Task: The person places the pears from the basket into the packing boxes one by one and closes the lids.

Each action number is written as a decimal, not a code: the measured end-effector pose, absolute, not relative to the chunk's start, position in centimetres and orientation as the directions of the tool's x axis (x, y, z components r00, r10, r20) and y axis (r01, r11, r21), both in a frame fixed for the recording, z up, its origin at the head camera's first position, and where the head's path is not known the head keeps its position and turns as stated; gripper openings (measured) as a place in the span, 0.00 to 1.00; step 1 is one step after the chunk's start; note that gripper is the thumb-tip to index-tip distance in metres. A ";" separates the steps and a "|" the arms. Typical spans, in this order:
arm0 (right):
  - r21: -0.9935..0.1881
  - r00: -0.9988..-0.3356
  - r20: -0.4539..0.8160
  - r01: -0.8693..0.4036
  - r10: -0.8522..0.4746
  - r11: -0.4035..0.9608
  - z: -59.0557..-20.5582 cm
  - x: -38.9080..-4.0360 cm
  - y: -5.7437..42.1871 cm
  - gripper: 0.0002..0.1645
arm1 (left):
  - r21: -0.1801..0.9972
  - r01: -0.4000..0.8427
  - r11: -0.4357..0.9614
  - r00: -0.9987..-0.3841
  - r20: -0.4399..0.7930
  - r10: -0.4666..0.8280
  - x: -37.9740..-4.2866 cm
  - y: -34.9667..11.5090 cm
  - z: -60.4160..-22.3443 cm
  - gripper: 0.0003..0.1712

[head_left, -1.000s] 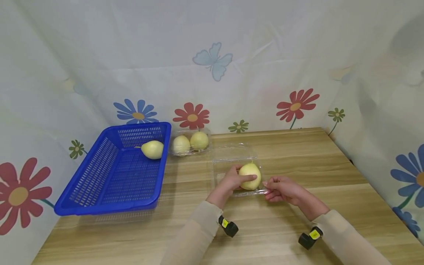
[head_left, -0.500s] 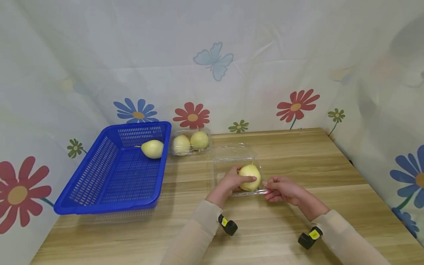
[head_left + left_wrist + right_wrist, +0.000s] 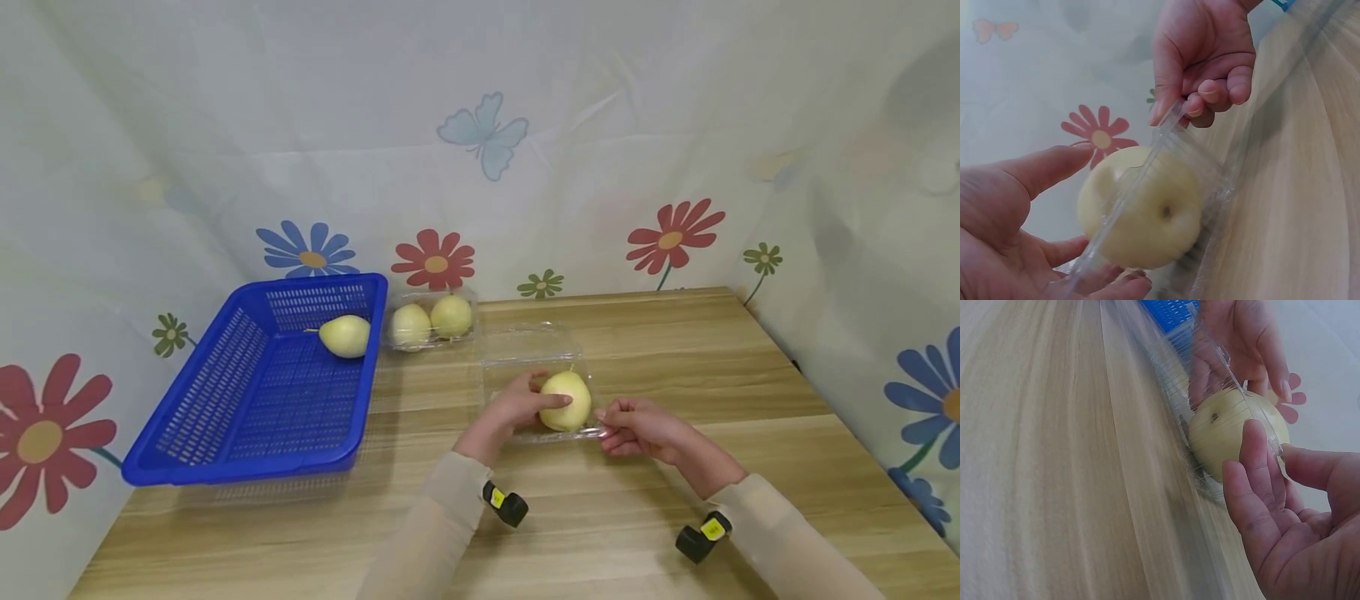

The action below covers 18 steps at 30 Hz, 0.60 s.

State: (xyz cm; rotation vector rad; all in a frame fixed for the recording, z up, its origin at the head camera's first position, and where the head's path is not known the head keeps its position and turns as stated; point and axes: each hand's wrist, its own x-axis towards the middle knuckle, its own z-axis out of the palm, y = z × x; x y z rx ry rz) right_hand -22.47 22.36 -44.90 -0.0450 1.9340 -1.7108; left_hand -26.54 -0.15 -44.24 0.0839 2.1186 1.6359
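A pale yellow pear (image 3: 567,413) sits in the right half of a clear plastic clamshell box (image 3: 529,360), whose lid lies folded back on the table. My left hand (image 3: 516,403) is beside the pear's left side. Its thumb stands apart from the fruit in the left wrist view, and its fingers (image 3: 1063,251) are loosely extended near the pear's side. At the box's front right corner, my right hand (image 3: 637,429) pinches the plastic rim between thumb and fingers (image 3: 1260,465).
A blue plastic basket (image 3: 357,417) stands on the left with one pear (image 3: 345,337) inside. Touching or close to its right side is a clear box (image 3: 431,342) holding two pears (image 3: 452,317). A printed curtain (image 3: 600,167) encloses the wooden table (image 3: 675,350).
My left hand has drawn slightly left and its thumb has slid back across the pear, loosening from it. The pear stays in the box; my right hand keeps its place on the rim.
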 end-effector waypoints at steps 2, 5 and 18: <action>-0.926 -0.846 -0.376 0.326 -0.377 0.191 -44.9 -22.5 22.4 0.11 | 0.930 -0.202 0.307 -0.896 -0.302 0.324 -26.5 -0.5 -44.0 0.42; -0.926 -0.847 -0.375 0.324 -0.378 0.194 -44.8 -22.5 22.4 0.11 | 0.930 -0.171 0.325 -0.901 -0.281 0.332 -26.5 -1.0 -43.5 0.41; -0.929 -0.842 -0.367 0.316 -0.395 0.191 -44.7 -22.4 22.4 0.11 | 0.929 0.079 0.361 -0.936 -0.056 0.347 -25.2 -4.3 -40.2 0.23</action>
